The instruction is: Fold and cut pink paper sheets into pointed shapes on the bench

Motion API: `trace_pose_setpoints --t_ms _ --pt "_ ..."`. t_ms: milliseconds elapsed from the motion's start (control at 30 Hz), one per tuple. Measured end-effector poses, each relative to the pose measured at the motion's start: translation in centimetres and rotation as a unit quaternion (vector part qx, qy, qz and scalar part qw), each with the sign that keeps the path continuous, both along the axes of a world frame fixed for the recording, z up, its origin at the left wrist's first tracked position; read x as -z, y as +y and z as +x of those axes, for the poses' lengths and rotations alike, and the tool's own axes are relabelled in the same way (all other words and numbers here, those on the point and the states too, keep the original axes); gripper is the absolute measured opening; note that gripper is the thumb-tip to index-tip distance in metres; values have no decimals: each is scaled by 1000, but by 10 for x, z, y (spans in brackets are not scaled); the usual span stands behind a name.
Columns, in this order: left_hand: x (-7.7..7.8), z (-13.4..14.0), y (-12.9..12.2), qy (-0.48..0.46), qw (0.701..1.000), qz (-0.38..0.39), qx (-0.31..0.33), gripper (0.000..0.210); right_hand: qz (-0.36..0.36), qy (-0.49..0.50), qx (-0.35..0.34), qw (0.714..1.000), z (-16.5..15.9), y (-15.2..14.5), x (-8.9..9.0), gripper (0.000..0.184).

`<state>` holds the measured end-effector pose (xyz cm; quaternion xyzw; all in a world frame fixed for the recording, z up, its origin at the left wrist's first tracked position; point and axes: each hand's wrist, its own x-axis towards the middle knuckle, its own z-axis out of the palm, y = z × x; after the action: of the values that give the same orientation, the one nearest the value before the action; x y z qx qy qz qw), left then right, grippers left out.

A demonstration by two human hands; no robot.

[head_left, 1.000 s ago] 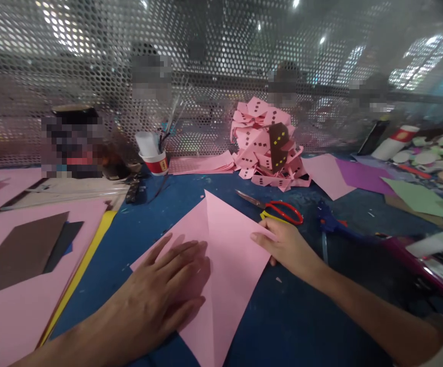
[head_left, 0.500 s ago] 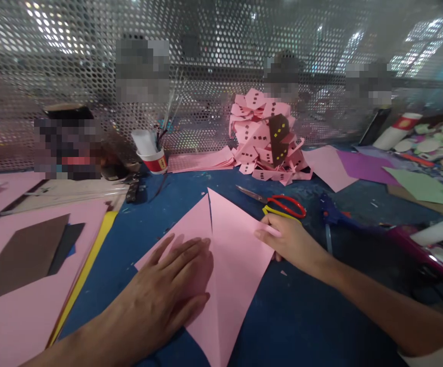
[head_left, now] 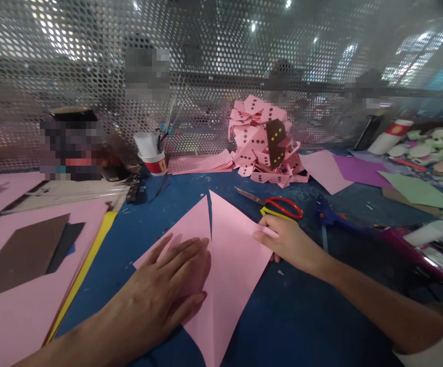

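Note:
A pink sheet of paper (head_left: 232,265) with a crease down its middle lies on the blue tabletop (head_left: 160,214). From its far corner a split runs part of the way along the crease. My left hand (head_left: 168,285) rests flat on the sheet's left half, fingers stretched out. At the right corner my right hand (head_left: 282,239) pinches the paper between thumb and fingers, lifting that side a little. Just beyond my right hand lie scissors (head_left: 278,206) with one red and one yellow handle loop.
Pink sheets (head_left: 19,326) and a brown sheet (head_left: 23,250) cover the left side. At the back stand a cup of tools (head_left: 155,162) and a pile of folded pink paper pieces (head_left: 254,137). A blue glue gun (head_left: 328,214) and coloured sheets (head_left: 362,171) lie right.
The split at the sheet's far corner looks slightly wider. Both hands keep nearly the same hold, and the whole view has shifted a little.

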<state>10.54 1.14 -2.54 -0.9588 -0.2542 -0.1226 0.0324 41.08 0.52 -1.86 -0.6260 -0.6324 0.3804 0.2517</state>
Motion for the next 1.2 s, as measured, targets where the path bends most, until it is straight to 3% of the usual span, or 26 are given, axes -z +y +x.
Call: trace_pose_setpoints --t_ms 300,467,700,833,1200 --pt "3 -1 -2 7 1000 5 -14 59 5 60 -2 998 3 4 -7 31" --pt "2 -3 -1 6 1000 0 -11 55 20 14 -4 1000 2 2 -9 38" --pt "2 2 -2 -10 1000 5 -5 48 4 -11 -27 1000 -8 -6 -11 23" --pt "2 4 -6 -22 999 -16 -38 49 -22 0 -40 999 -8 -6 -9 22" --pt "-1 0 -4 5 1000 -21 -20 51 -36 4 -66 997 -2 -6 -5 19"
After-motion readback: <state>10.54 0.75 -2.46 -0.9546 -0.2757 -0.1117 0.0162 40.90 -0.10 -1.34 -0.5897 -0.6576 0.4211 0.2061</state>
